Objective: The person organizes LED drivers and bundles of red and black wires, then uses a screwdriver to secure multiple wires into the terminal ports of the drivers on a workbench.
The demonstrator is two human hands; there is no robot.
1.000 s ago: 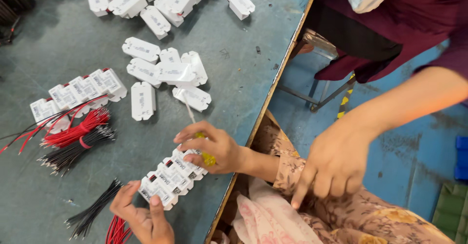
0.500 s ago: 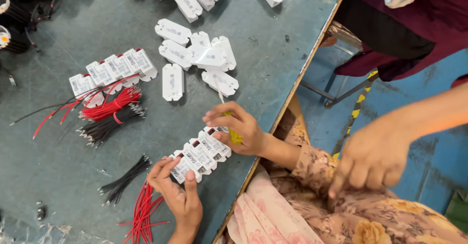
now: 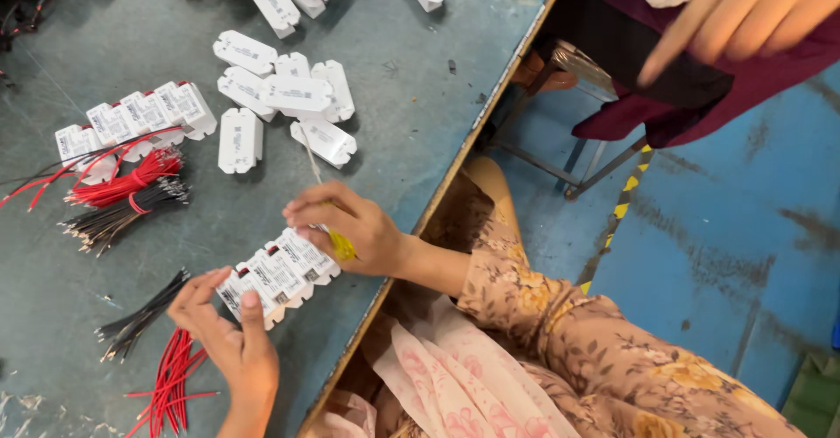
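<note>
Compared w/ half a sec ago, the co-worker's hand (image 3: 744,9) has gone from low right to the top right corner, fingers loosely spread and pointing down-left, holding nothing. Both of the wearer's hands sit on the same row as before.

Head view, the only one: the row of small white rectangular plastic modules w/ printed labels (image 3: 278,273) lies on the grey-green metal tabletop (image 3: 420,132) near its front edge, running diagonally. Left hand (image 3: 229,343) clamps the row's lower-left end, thumb on top, fingers curled beside and under it. Right hand (image 3: 350,228) rests on the upper-right end, fingers bent down together over the last module; something small and yellow (image 3: 342,247) shows under the palm, can't tell what it is.

Handling, as a guess: modules look light, stiff, smooth-cased; a loose row would likely buckle mid-way, so squeezing from both ends, as the hands do now, seems the safest hold.

Around it: loose white modules (image 3: 280,97) further back on the table; another joined row (image 3: 140,123) at left; bundle of red wires (image 3: 122,180) above a bundle of black wires (image 3: 122,215), tied; more loose red wires (image 3: 166,381) and black wires (image 3: 140,315) by the left hand. Floral sleeve (image 3: 560,315) at right, blue floor (image 3: 726,228) beyond.
</note>
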